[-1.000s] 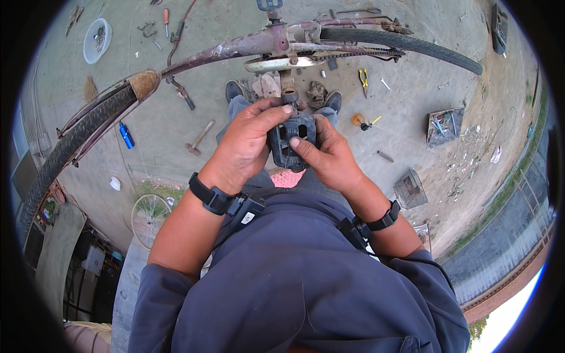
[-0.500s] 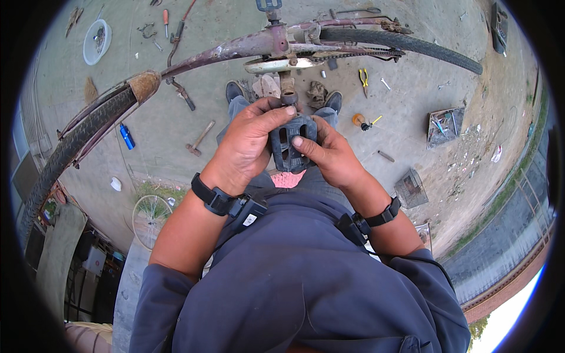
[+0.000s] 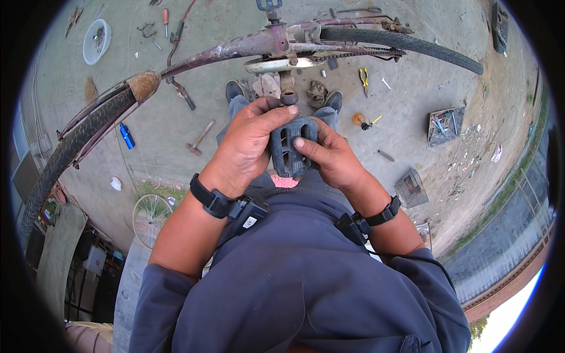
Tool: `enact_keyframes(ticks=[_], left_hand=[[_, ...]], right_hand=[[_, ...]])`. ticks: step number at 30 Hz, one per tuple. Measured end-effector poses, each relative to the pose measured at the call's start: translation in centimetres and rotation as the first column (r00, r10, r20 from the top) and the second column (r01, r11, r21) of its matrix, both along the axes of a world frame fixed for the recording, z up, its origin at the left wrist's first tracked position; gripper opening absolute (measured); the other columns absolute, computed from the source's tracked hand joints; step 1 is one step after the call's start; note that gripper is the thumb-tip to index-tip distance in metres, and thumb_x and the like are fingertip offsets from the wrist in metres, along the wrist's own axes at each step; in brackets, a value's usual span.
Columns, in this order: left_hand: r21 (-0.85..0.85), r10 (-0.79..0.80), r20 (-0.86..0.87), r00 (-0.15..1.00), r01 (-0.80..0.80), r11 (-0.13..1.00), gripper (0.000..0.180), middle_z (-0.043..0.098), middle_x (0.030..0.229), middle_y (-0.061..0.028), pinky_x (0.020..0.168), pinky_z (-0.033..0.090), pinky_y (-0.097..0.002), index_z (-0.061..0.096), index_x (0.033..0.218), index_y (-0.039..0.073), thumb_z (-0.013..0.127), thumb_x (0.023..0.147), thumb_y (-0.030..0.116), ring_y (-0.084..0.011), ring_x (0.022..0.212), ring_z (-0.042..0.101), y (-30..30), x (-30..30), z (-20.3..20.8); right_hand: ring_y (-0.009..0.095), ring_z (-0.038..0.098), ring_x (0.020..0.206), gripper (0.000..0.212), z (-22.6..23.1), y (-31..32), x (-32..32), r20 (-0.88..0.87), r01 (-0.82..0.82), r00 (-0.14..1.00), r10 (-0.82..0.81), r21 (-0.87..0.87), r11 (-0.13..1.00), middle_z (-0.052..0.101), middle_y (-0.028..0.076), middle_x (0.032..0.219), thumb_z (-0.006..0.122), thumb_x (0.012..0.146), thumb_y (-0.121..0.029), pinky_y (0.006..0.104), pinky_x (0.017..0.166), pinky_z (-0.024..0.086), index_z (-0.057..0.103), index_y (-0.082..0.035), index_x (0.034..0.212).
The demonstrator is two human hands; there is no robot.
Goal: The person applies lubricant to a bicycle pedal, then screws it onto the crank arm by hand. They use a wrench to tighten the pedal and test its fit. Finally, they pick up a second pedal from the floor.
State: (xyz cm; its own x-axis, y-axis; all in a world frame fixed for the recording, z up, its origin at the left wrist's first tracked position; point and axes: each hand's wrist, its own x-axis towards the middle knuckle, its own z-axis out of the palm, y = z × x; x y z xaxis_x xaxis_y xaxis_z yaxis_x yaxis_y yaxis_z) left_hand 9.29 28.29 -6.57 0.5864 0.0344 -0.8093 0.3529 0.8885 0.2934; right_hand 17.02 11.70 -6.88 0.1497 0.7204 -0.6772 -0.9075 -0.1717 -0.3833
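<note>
Between my hands is a black bicycle pedal [image 3: 288, 148], its body an open frame with a ribbed middle bar. My right hand [image 3: 333, 154] grips its right side, thumb laid across the front and fingers behind. My left hand [image 3: 248, 138] is closed at the pedal's upper left, its thumb tip at the top where the pedal meets the lower end of the rusty crank arm [image 3: 287, 88]. The left fingertips and the joint between pedal and crank are hidden. Above lies the worn, purplish bicycle frame [image 3: 229, 50], with its chainring cover [image 3: 276, 66] over the crank.
Tools lie on the concrete: a hammer [image 3: 200, 137], yellow-handled pliers [image 3: 364, 81], a screwdriver [image 3: 166, 20], and a tool tray [image 3: 445, 126]. A white bowl [image 3: 96, 42] sits far left, a blue bottle [image 3: 126, 136] below it. The bicycle's tyres [image 3: 406, 42] [image 3: 76, 132] reach both sides.
The pedal has tilted slightly, its lower end now a little farther down. Both hands keep nearly the same place and hold.
</note>
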Motion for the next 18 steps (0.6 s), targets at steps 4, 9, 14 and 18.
enact_keyframes(ticks=[4, 9, 14, 18], left_hand=[[-0.06, 0.027, 0.037, 0.999, -0.025, 0.998, 0.02, 0.069, 0.103, -0.0103, 0.087, 0.053, -0.0314, 0.063, 0.111, -0.002, 0.059, 0.096, 0.012, -0.018, 0.094, 0.067, 0.1, 0.0, 0.5], [-0.13, -0.024, 0.124, 0.992, 0.04, 0.991, 0.028, 0.069, 0.108, -0.0108, 0.091, 0.052, -0.0341, 0.061, 0.119, -0.002, 0.053, 0.099, 0.015, -0.0209, 0.099, 0.067, 0.8, -0.2, 0.3], [-0.14, -0.047, 0.11, 0.993, 0.062, 0.988, 0.029, 0.069, 0.109, -0.0118, 0.093, 0.052, -0.0343, 0.061, 0.12, -0.003, 0.055, 0.099, 0.015, -0.021, 0.101, 0.067, 1.1, -0.5, -0.5], [-0.12, -0.062, 0.093, 0.994, 0.073, 0.99, 0.028, 0.07, 0.11, -0.0122, 0.093, 0.053, -0.0345, 0.061, 0.121, -0.003, 0.055, 0.099, 0.013, -0.0211, 0.101, 0.068, 1.0, -0.6, -0.9]], right_hand=[[0.014, 0.061, 0.107, 0.049, -0.6, -0.1, 0.0, -0.098, 0.013, 0.995, -0.011, 0.019, 1.0, 0.062, 0.006, 0.119, 0.065, 0.096, -0.016, 0.0302, 0.093, 0.051, 0.045, 0.001, 0.138], [0.015, 0.062, 0.107, 0.047, -0.9, -0.1, -0.2, -0.139, 0.04, 0.99, -0.031, 0.062, 0.997, 0.062, 0.006, 0.118, 0.065, 0.096, -0.016, 0.0313, 0.094, 0.052, 0.046, 0.001, 0.136], [0.015, 0.061, 0.109, 0.048, -0.6, -0.2, -0.2, -0.155, 0.063, 0.986, -0.055, 0.053, 0.997, 0.062, 0.006, 0.12, 0.065, 0.096, -0.016, 0.0319, 0.095, 0.051, 0.045, 0.0, 0.137], [0.016, 0.06, 0.112, 0.05, -0.8, -0.5, -0.5, -0.225, 0.076, 0.972, -0.066, 0.037, 0.996, 0.061, 0.007, 0.122, 0.066, 0.096, -0.021, 0.0327, 0.096, 0.051, 0.046, -0.001, 0.137]])
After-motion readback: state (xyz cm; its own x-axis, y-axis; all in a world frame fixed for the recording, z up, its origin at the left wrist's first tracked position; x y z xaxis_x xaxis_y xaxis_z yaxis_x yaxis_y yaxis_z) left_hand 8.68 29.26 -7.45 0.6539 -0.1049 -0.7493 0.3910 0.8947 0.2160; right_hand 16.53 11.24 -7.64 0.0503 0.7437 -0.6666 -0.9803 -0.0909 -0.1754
